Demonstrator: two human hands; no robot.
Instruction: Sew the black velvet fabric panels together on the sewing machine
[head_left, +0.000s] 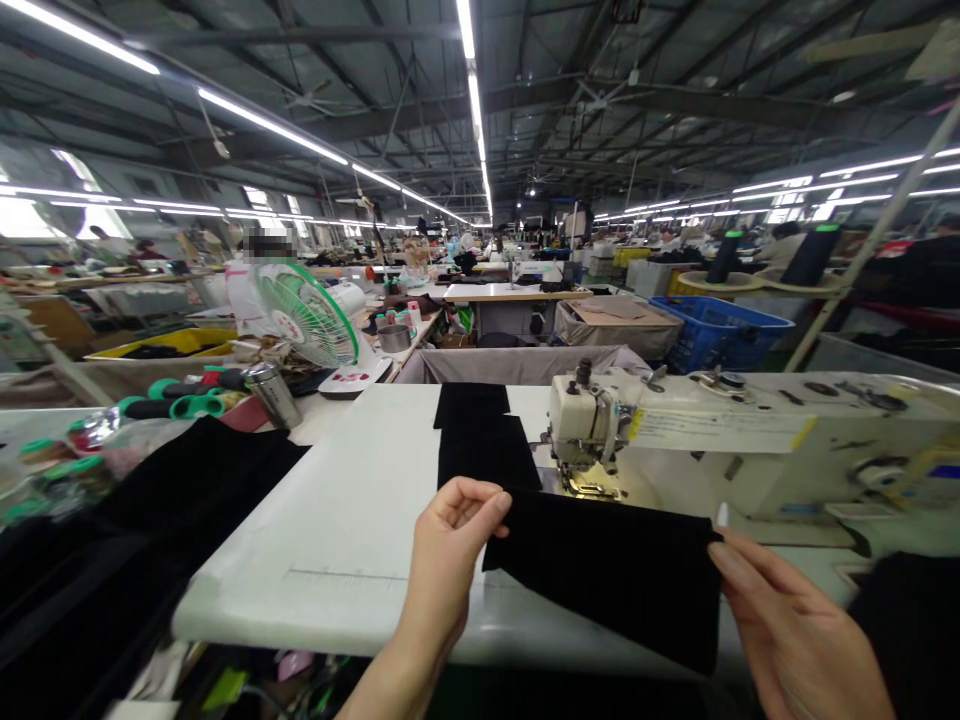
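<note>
A black fabric piece [607, 570] hangs between my two hands in front of the sewing machine [592, 425]. My left hand [457, 530] pinches its upper left corner between thumb and fingers. At the upper right corner my right hand [780, 610] grips the cloth, with a small white tip, whose kind I cannot make out, sticking up beside the fingers. More black fabric pieces [484, 450] lie flat on the white sewing table [352, 510], left of the machine's needle area. The held piece covers part of the table's front.
A pile of black cloth [187, 500] lies to the left, near thread spools [172, 400] and a steel flask [271, 395]. Behind stands a green-rimmed fan [307, 312]. A blue crate [712, 330] is beyond the machine; two black thread cones [810, 255] stand at the right.
</note>
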